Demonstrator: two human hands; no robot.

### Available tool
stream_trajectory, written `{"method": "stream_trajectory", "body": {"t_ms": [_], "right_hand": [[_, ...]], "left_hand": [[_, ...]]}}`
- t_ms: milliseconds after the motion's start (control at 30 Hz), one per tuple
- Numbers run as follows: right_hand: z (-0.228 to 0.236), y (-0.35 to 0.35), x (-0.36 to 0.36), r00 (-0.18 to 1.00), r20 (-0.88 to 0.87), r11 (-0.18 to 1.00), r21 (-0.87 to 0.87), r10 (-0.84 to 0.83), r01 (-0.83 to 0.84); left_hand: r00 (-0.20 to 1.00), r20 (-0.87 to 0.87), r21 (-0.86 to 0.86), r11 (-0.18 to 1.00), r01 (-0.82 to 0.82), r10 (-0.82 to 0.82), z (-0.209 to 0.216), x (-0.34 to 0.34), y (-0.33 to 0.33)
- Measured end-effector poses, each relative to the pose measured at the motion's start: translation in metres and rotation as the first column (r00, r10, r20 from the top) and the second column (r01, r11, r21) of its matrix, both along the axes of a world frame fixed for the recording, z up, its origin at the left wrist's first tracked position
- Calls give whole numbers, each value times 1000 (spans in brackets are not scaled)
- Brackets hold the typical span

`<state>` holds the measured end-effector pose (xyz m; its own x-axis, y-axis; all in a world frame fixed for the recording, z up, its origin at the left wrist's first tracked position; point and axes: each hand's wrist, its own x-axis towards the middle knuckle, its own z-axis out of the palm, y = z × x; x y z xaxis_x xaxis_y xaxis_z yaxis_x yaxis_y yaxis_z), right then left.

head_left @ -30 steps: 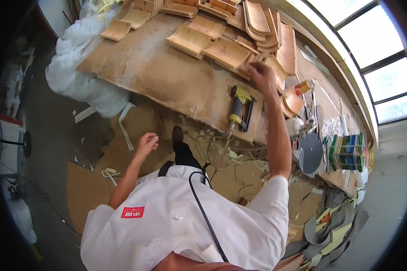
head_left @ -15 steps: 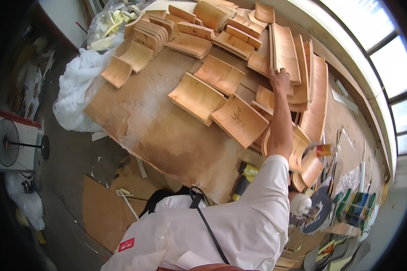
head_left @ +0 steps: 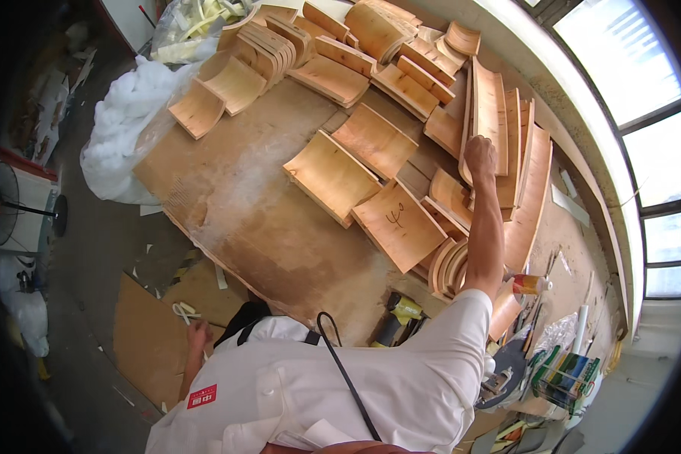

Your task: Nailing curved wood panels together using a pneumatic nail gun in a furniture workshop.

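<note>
My right hand [head_left: 480, 157] is closed around the near end of a long curved plywood panel [head_left: 489, 98], which lies lengthwise at the right of the work table. More long curved panels [head_left: 533, 189] stand close beside it on the right. Short curved plywood pieces lie left of my forearm, among them one with a dark handwritten mark [head_left: 398, 224] and a plain one [head_left: 333, 178]. Low at my left side, my left hand [head_left: 199, 333] hangs off the table's edge over the floor; its fingers are too small and blurred to read.
A yellow-green power tool [head_left: 398, 316] rests at the table's near edge. Stacked curved pieces [head_left: 263, 51] line its far side. White fluffy wadding [head_left: 129, 129] bulges at the left. An orange bottle [head_left: 530, 284] and a green-edged basket [head_left: 564, 378] sit at right; a fan [head_left: 23, 208] stands far left.
My left hand has come into view at the lower left. The view has shifted, so the panels and my right hand appear lower; that hand stays at the long panel's near end.
</note>
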<state>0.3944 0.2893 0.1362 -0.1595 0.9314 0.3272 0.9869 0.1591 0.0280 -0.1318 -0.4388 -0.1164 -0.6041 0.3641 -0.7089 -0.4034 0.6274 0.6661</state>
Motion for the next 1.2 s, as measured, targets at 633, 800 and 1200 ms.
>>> {"method": "stream_trajectory", "body": {"t_ms": [633, 800, 1200], "right_hand": [[144, -353, -180, 965, -216, 979, -99, 151, -176], [75, -451, -251, 992, -115, 951, -308, -44, 7], [22, -586, -249, 234, -906, 766, -136, -353, 628]], "left_hand": [[343, 510, 740, 605, 293, -789, 245, 159, 421], [146, 428, 710, 432, 557, -892, 243, 185, 435], [155, 360, 744, 383, 548, -920, 167, 98, 394]]}}
